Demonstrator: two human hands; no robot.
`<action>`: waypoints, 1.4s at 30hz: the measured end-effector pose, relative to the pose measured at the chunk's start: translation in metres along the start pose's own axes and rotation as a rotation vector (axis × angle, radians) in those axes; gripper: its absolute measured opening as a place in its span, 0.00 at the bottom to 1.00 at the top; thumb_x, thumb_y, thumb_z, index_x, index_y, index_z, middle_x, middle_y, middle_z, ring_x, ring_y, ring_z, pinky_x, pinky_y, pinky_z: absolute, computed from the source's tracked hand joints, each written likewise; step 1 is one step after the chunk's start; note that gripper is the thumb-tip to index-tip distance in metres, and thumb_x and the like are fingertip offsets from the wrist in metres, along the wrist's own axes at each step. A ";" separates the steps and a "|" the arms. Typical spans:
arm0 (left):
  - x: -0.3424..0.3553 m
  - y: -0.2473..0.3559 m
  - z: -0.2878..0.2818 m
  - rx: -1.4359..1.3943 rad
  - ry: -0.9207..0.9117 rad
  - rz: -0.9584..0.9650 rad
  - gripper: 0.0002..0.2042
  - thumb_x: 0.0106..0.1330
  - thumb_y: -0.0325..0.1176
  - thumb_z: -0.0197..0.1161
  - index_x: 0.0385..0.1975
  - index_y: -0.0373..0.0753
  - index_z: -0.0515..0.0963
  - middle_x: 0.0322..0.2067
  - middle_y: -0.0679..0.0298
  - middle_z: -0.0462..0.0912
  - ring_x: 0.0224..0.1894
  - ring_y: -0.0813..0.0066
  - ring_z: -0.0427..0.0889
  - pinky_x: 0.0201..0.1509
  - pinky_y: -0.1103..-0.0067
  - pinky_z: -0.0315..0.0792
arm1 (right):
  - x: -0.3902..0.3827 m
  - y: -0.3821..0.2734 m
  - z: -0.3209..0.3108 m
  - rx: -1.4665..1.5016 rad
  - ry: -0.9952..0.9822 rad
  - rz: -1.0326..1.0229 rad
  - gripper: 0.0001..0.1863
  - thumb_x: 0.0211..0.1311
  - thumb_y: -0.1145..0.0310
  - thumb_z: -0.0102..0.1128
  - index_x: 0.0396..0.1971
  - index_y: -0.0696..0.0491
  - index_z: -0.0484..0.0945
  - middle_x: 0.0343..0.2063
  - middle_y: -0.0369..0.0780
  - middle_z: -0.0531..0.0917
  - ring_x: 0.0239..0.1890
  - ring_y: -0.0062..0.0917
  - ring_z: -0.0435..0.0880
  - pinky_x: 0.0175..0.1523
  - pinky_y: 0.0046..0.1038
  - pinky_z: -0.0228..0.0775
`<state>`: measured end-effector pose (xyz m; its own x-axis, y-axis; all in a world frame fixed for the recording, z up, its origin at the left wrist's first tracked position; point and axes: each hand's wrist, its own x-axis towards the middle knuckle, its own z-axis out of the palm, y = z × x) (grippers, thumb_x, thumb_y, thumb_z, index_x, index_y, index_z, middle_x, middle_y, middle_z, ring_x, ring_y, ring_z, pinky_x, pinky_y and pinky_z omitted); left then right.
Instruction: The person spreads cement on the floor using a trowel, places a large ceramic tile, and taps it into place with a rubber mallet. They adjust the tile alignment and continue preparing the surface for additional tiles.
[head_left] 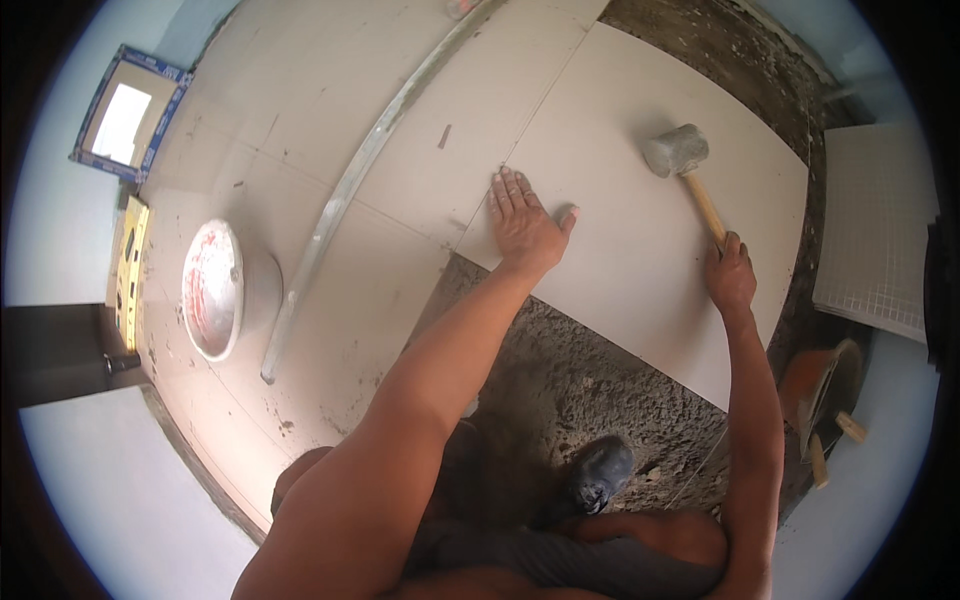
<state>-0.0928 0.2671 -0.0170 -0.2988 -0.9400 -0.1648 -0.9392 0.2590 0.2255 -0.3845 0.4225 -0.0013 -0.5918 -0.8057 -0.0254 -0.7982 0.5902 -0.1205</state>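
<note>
My left hand (525, 220) lies open on a large pale floor tile (630, 290), fingers spread beside its seam with the neighbouring tiles (440, 165). My right hand (730, 270) grips the wooden handle of a mallet (677, 150) with a grey head, held over the same tile's right half; whether the head touches the surface I cannot tell. Below the tile's near edge is rough grey mortar bed (590, 370), where my dark shoe (600, 470) shows.
At left are a white bucket (262, 290), long metal straightedge (340, 205), yellow level (132, 255) and blue-edged box (170, 110). At right, stacked tiles (870, 220) lean near an orange-brown bucket (805, 385) with wooden handles. Bare mortar (700, 40) runs along the far wall.
</note>
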 end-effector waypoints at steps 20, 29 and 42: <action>0.003 0.020 0.000 0.029 0.040 -0.253 0.57 0.62 0.70 0.50 0.66 0.13 0.45 0.68 0.26 0.43 0.74 0.36 0.37 0.76 0.53 0.32 | -0.028 0.016 0.014 0.048 0.110 -0.177 0.22 0.69 0.64 0.53 0.58 0.60 0.67 0.43 0.57 0.78 0.46 0.54 0.78 0.49 0.48 0.73; 0.110 0.041 0.018 -0.027 0.254 -0.054 0.51 0.66 0.65 0.46 0.67 0.16 0.46 0.71 0.33 0.42 0.76 0.42 0.34 0.77 0.57 0.27 | 0.028 -0.047 -0.061 0.215 0.242 -0.301 0.20 0.68 0.63 0.55 0.54 0.60 0.73 0.43 0.52 0.77 0.47 0.47 0.77 0.54 0.43 0.69; 0.120 0.054 0.011 0.014 0.207 -0.100 0.49 0.65 0.64 0.46 0.69 0.19 0.47 0.72 0.38 0.42 0.76 0.46 0.36 0.77 0.59 0.30 | 0.344 -0.246 0.030 0.008 -0.253 -0.310 0.35 0.64 0.76 0.41 0.72 0.42 0.55 0.53 0.45 0.79 0.56 0.41 0.79 0.57 0.43 0.73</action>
<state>-0.1815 0.1704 -0.0354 -0.1640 -0.9863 0.0154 -0.9651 0.1637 0.2044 -0.3879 -0.0012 -0.0102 -0.2758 -0.9333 -0.2300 -0.9332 0.3173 -0.1684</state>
